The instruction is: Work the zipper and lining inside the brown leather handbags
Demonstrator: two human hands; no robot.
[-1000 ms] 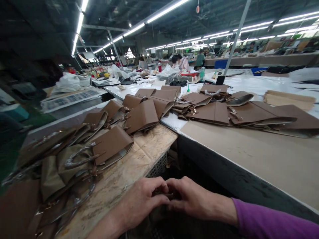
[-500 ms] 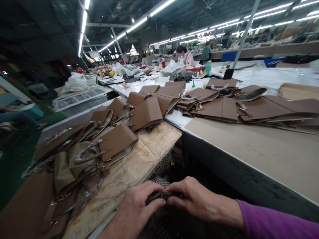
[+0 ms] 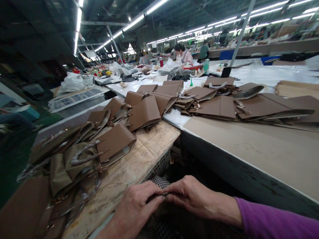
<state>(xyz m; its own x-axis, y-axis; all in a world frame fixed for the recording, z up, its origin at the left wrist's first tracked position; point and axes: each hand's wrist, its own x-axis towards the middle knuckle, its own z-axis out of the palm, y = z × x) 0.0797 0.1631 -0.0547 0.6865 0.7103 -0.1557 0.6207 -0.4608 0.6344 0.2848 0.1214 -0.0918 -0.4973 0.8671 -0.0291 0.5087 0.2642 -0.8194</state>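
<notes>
Low in the head view, my left hand (image 3: 139,202) and my right hand (image 3: 193,197) meet almost fingertip to fingertip. Each pinches the folded edge of a dark brown fabric piece (image 3: 165,194) between thumb and fingers. Most of that piece hangs below in shadow, so its full shape is hidden. A black-and-white checked cloth (image 3: 160,182) shows just behind my fingers. To the left of my hands, brown handbags (image 3: 116,142) with plastic-wrapped handles lie heaped on a stained worktop (image 3: 147,146).
More brown bag bodies (image 3: 216,108) lie across a second table (image 3: 249,142) on the right. A dark gap with a perforated crate (image 3: 159,164) separates the tables. A small green-capped bottle (image 3: 191,83) stands behind the bags. Farther back, a person (image 3: 183,54) sits at a bench.
My fingertips have drawn closer together along the edge, and less of the dark brown piece shows between them. The whole view has shifted slightly.
</notes>
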